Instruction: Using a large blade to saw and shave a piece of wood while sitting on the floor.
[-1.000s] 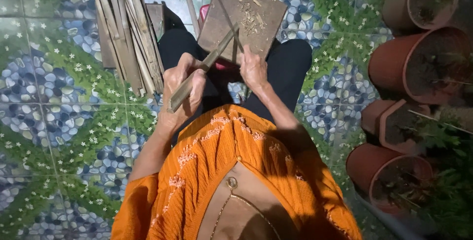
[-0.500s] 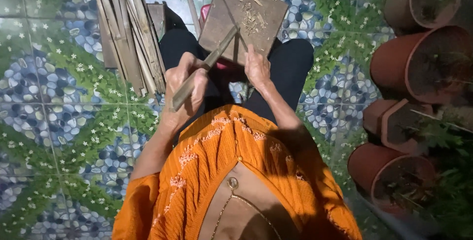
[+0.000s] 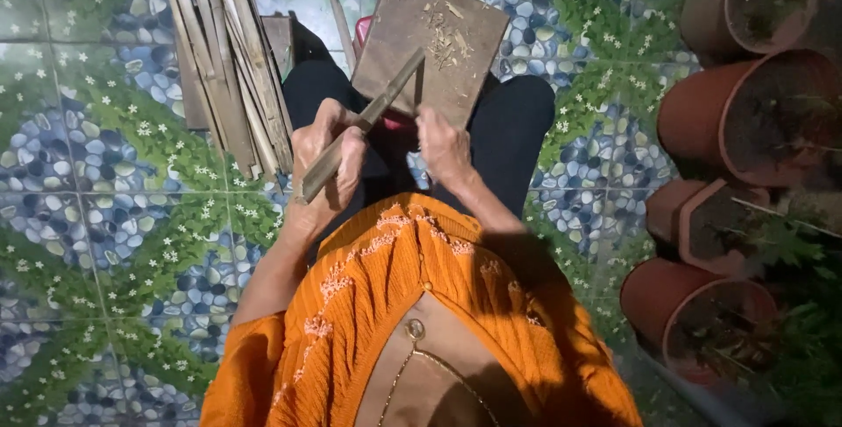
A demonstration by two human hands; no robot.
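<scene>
Over the brown board (image 3: 438, 41), flat blade (image 3: 364, 124) in left hand's (image 3: 326, 157) clenched grip, right hand (image 3: 443, 146) alongside.

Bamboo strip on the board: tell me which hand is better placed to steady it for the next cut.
Probably the right hand: its fingers already pinch the strip upright on the board. The left hand is busy gripping the knife.

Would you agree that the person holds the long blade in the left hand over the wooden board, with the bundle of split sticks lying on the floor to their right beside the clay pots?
Not quite. The head view shows the bundle of split sticks on the floor to their left, across from the clay pots. The rest holds: the left hand holds the long blade over the wooden board.
</scene>
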